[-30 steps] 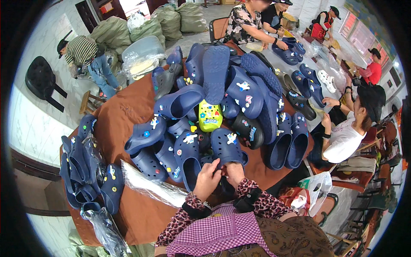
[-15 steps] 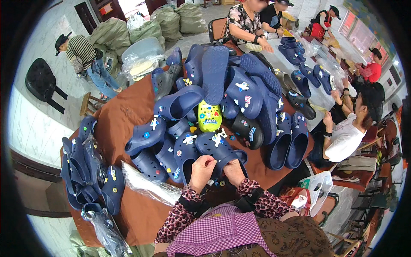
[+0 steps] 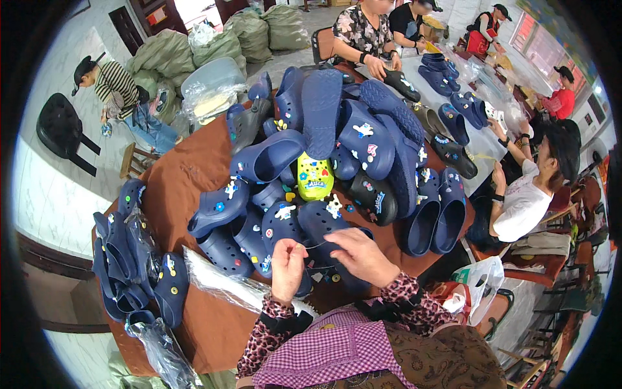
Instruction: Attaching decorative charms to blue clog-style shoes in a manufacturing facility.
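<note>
My left hand (image 3: 288, 269) is closed in a pinch on a thin pale thread (image 3: 316, 246) in front of the heap of clogs. The thread stretches across to the bent fingertips of my right hand (image 3: 366, 256), which pinch it too. Just beyond my hands lies a navy clog (image 3: 319, 218) with a white figure charm on its upper. To its left rests another navy clog (image 3: 278, 222) with charms. A yellow-green clog (image 3: 315, 178) sits behind them, and a black clog (image 3: 374, 196) is to the right. My hands partly cover the nearest clogs.
Navy clogs (image 3: 322, 117) are piled high on the brown-covered table (image 3: 184, 194). A clear plastic bag (image 3: 220, 275) lies left of my hands; more clogs (image 3: 170, 285) stand at the far left. A co-worker in white (image 3: 525, 201) sits at the right beside a pale table (image 3: 479, 133).
My right hand has come out of the navy clog and moved up and right, drawing the thread. My left hand has shifted slightly left, off the clog.
</note>
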Demonstrator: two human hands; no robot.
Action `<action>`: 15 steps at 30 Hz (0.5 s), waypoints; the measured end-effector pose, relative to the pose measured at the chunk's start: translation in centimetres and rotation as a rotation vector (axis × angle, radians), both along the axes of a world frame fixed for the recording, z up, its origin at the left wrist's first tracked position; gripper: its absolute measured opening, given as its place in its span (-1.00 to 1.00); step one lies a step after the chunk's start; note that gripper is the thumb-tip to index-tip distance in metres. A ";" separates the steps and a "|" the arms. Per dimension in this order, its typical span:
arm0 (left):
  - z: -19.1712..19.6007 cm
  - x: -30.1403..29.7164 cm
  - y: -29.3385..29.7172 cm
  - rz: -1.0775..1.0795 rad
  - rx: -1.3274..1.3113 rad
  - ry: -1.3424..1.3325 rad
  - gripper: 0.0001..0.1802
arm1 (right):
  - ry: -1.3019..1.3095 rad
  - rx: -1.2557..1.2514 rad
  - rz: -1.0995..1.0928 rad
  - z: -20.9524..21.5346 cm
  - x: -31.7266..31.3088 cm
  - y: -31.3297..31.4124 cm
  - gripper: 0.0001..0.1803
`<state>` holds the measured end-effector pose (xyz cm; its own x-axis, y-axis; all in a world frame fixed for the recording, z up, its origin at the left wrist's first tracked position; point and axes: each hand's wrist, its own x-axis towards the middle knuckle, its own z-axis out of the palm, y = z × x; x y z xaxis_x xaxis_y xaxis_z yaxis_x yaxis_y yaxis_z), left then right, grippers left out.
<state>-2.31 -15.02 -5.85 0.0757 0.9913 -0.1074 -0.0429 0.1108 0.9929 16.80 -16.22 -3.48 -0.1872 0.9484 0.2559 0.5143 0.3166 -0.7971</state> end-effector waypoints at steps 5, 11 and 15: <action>0.6 0.3 -1.4 -0.083 -0.012 -0.096 -0.85 | 0.099 0.010 0.258 -2.0 -2.4 1.8 -0.79; -1.6 -1.8 -1.3 -0.039 -0.270 -0.245 -0.70 | 0.596 -0.480 0.017 -3.2 -2.4 3.4 -0.75; -3.3 -2.4 -1.0 -0.183 -0.511 -0.281 -0.71 | 0.657 -0.506 -0.050 -4.4 -2.3 4.6 -0.78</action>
